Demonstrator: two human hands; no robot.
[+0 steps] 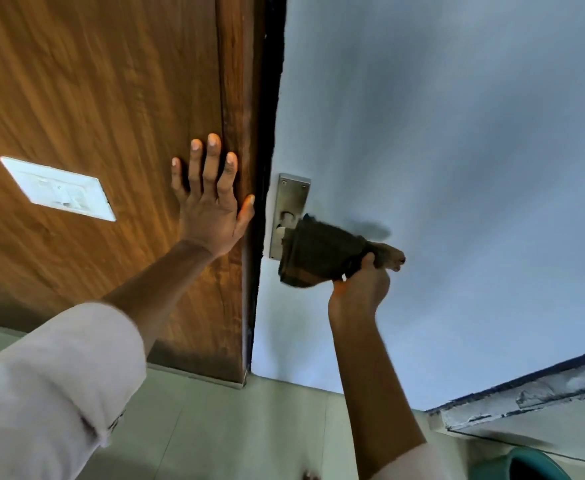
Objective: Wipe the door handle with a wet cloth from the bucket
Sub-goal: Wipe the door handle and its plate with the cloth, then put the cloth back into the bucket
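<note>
mostly cloth [322, 252] hides door handle [281, 233]

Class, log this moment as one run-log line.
stage: wiping | right hand: cloth wrapped over door handle | left hand: flat on wood panel

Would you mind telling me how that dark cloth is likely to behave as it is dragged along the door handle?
The dark cloth probably stays floppy: it drapes around the door handle and bunches in the right hand. Being wet, it likely clings rather than slips. Its loose lower edge may sag, so a firm grip seems wise.
</note>
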